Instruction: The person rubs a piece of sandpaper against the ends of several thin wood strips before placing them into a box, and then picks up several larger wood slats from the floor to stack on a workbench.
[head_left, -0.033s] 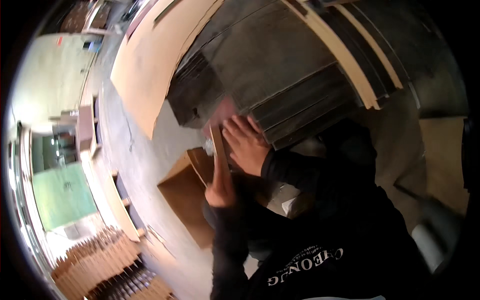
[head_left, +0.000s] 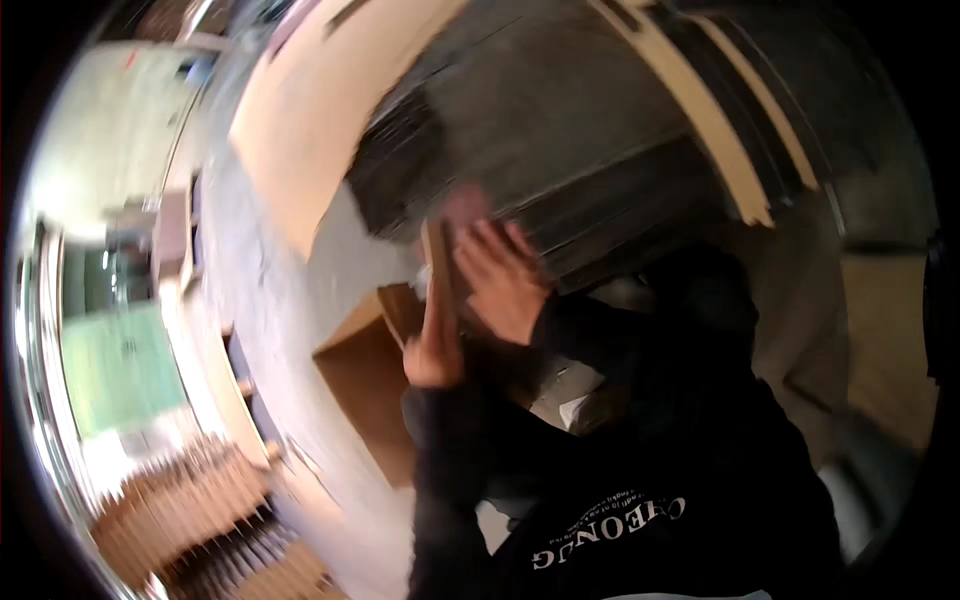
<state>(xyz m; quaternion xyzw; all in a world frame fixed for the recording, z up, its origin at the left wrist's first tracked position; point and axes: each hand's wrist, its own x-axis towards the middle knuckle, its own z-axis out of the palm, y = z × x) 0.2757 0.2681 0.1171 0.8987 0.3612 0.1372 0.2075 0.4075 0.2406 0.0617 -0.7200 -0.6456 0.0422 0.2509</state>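
Note:
My right hand (head_left: 505, 285) lies with its fingers spread on a dark, shadowed surface, beside a blurred pinkish-red patch (head_left: 465, 205). To its left, my left hand (head_left: 434, 355) is seen edge-on. One finger stretches forward along a narrow brown cardboard-like strip (head_left: 433, 250); its other fingers are mostly hidden. A small whitish, crumpled bit (head_left: 422, 282) shows just left of the strip. Beside my left hand stands a brown cardboard box (head_left: 365, 365), tilted in the picture. Motion blur softens the fingertips and what lies under them.
Dark flat stacks (head_left: 610, 200) lie ahead and to the right, with long tan strips (head_left: 690, 90) beyond. A large tan sheet (head_left: 320, 110) is at the far left. Several brown corrugated pieces (head_left: 185, 510) stand in rows at lower left. A green panel (head_left: 125, 375) is behind them.
The whole view has shifted slightly and become more blurred. Both hands appear a little higher in the picture, with nearly the same pose. The box has stayed beside my left hand.

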